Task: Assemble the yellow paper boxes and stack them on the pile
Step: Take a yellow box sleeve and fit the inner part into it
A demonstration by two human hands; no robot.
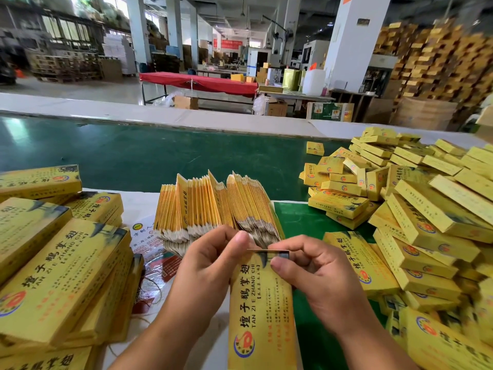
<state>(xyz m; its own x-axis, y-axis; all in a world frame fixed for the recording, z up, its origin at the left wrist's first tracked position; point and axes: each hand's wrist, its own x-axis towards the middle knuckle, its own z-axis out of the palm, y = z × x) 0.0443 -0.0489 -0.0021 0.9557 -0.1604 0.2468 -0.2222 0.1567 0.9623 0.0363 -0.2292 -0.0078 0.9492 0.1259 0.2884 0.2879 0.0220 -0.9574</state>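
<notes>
Right, I'm looking down at both hands on one yellow box. It's long and flat-looking, bright yellow with black characters, the Latin line "TAN ZI E ZHANG CHI" down its face and a round red-and-blue emblem near the close end. It runs from the fingers back toward me, its far end raised between the two hands. My left hand grips that far end on its left side, thumb on top, fingers curled under. My right hand pinches the end flap, a thin edge showing between thumb and forefinger. I can't tell whether the flap is tucked in.

Just beyond the fingertips stands a fanned bundle of flat blanks, yellow edges packed tight, upright and leaning, very close behind the box end, so the knuckles have little room there. Left of my left hand lie stacks of yellow boxes, piled flat. Under that wrist sits a printed white sheet with loose string on it. Right of my right hand the pile of finished boxes spreads in a loose heap, boxes tilted every way, the nearest ones close to that wrist. The green desk stretches beyond the blanks, and farther off is a red-covered table.
</notes>
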